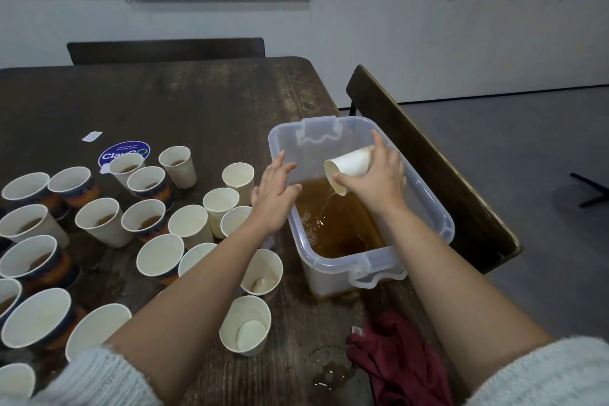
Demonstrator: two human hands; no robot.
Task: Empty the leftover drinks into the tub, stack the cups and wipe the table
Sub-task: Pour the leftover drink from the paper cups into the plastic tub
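Right hand over the clear plastic tub, grip wrapped round a plain white paper cup, thumb low on its rim, fingers across the far side. Cup tipped on its side, mouth down and to the left, thin stream of brown drink running into the brown liquid pooled in the tub. Bubbles and ripples where the stream lands. Tub sitting at the right edge of the dark wooden table, latch handles at both short ends.

Left hand just beside the tub's left wall, grip wide, fingers spread and relaxed, holding nothing, hovering above the crowd of cups.

Left of the tub, many paper cups standing upright on the table: plain white ones nearest the hand, navy-and-orange printed ones further left. Several showing brown drink at the bottom, others looking dry inside. 1 white cup near the left forearm with a pale residue at its base, another white cup below it.

Dark red cloth crumpled on the table at the near right, just beside a wet puddle. Round blue sticker and small white label on the tabletop beyond the cups. Dark wooden benches along the far side and the right side. Fuzzy pale sleeves pushed up both forearms.
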